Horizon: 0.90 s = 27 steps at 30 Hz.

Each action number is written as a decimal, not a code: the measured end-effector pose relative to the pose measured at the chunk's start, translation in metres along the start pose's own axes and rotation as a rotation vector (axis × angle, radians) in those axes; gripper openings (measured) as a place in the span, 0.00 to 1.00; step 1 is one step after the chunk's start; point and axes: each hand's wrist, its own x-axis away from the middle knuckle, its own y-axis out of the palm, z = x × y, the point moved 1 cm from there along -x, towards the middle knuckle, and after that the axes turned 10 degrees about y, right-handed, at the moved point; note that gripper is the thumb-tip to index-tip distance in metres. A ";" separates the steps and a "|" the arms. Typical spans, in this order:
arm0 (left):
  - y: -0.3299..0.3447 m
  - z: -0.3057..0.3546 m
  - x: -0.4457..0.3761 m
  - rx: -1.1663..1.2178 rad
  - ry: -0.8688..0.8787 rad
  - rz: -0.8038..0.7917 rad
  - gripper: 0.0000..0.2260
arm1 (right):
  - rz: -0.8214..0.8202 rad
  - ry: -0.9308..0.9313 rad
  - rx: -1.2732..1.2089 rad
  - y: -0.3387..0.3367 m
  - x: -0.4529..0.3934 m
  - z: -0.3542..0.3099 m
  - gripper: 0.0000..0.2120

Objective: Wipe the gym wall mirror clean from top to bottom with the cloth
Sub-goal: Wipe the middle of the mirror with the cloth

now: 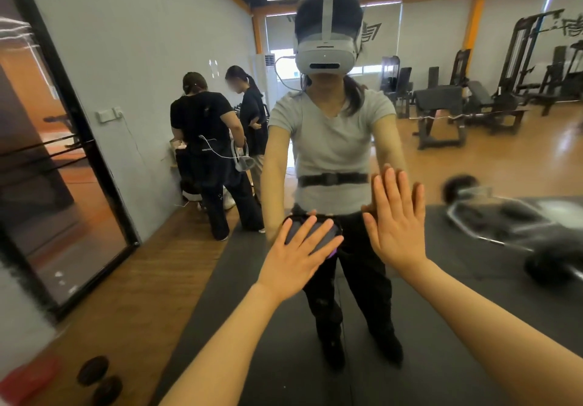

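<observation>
Nearest, two bare forearms reach up from the bottom edge to the mirror (142,58), which fills the view. The left hand (296,260) lies flat with fingers (318,232) straight and spread, pressing the dark cloth (298,228) against the glass at about waist height of the reflected person. The right hand (397,228), just to the right, rests bare on the glass, fingers straight and close together, holding nothing.

Risks, as I judge them: the bare right palm may leave fresh prints on glass meant to be clean. The cloth is only pressed, not gripped, so it could slide out from under the palm on a fast downward stroke. Leaning on both hands loads the glass.

Farther off, in reflection, stand two people (217,153) at left and gym machines (473,105) at right.
</observation>
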 end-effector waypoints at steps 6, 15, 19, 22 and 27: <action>-0.006 -0.016 0.000 -0.015 0.001 -0.004 0.31 | 0.042 -0.014 0.016 0.004 -0.001 -0.003 0.33; -0.052 -0.096 -0.071 0.022 -0.285 0.095 0.28 | 0.046 -0.012 0.034 0.007 0.002 0.000 0.33; -0.052 -0.094 -0.075 0.027 -0.304 0.117 0.28 | 0.047 -0.014 0.038 0.008 0.002 0.001 0.33; -0.048 -0.087 -0.069 0.031 -0.326 0.115 0.28 | 0.034 -0.007 0.032 0.006 0.002 0.001 0.33; -0.023 -0.051 -0.030 0.032 -0.307 0.063 0.27 | 0.017 0.001 0.030 0.008 0.003 0.002 0.33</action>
